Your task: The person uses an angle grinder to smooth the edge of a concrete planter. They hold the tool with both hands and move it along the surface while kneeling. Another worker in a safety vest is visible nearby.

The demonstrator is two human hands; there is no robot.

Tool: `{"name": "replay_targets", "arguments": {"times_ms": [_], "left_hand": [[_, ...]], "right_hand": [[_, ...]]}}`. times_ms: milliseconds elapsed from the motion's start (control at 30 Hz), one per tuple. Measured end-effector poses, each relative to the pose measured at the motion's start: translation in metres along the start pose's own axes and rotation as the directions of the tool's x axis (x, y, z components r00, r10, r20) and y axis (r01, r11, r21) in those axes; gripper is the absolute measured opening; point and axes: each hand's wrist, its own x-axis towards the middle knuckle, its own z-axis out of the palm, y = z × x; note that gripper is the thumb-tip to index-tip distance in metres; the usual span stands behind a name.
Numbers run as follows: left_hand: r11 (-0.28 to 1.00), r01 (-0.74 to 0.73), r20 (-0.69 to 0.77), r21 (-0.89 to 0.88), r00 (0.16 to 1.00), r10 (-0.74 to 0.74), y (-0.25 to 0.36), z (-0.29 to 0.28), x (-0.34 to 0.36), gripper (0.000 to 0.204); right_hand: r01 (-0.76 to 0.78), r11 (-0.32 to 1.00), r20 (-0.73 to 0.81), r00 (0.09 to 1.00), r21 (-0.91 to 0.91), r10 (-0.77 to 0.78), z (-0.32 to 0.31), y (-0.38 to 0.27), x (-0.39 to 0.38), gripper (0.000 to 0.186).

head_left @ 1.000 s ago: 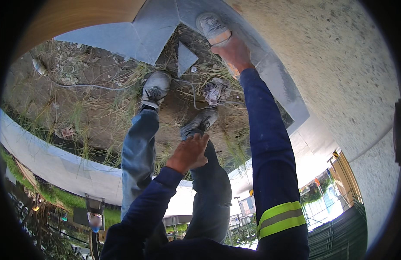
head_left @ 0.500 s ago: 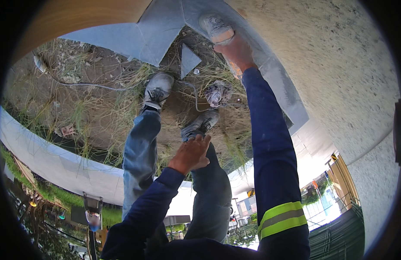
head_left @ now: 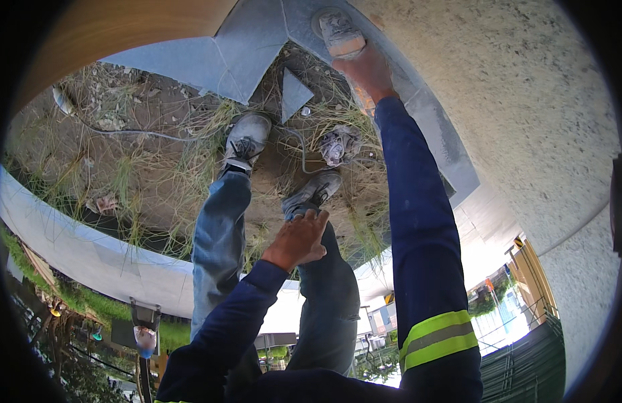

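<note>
Grinder [head_left: 342, 37] gripped at the far slab [head_left: 425, 111] by the right hand [head_left: 370, 72]

The grinder, dusty grey with orange parts, lies along the far right of the scene over the grey stone slab, its round head pointing away. The right hand is wrapped around its body, with the arm stretched out; whether the disc touches the stone cannot be told. The left hand [head_left: 297, 238] holds nothing visible: its fingers are loosely spread over the right leg [head_left: 331, 302], where it seems to rest.

Both shoes stand on the soil [head_left: 170, 178], the left shoe [head_left: 248, 138] farther forward than the right shoe [head_left: 314, 191]. Between the left shoe and the grinder, a loose triangular offcut [head_left: 295, 94] lies near the slab's corner. A crumpled bundle [head_left: 341, 144] sits just beyond the right shoe, with a grey cable [head_left: 139, 132] curving beside it and running across the soil to the far left. Dry and green grass [head_left: 122, 178] is strewn around. A pale, rough wall [head_left: 519, 114] fills the right side, beyond the slab. The right sleeve [head_left: 422, 221] is navy with a yellow and grey band.
</note>
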Motion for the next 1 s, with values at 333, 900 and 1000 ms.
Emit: {"name": "replay_targets", "arguments": {"times_ms": [333,900,1000], "left_hand": [[1.000,-0.021,-0.037,0.000,0.999,0.021,-0.002,-0.003,-0.002,0.078],[1.000,-0.007,-0.021,0.003,1.000,0.008,-0.003,-0.002,-0.003,0.078],[1.000,-0.008,-0.024,-0.002,1.000,0.008,-0.003,-0.006,-0.004,0.078]], "right_hand": [[0.051,0.991,0.046,0.998,-0.127,-0.046,0.007,-0.018,0.005,0.088],[0.015,0.999,-0.004,1.000,0.033,-0.015,-0.001,-0.023,0.020,0.079],[-0.007,0.998,-0.091,0.996,0.061,0.012,-0.001,-0.008,0.008,0.066]]}}
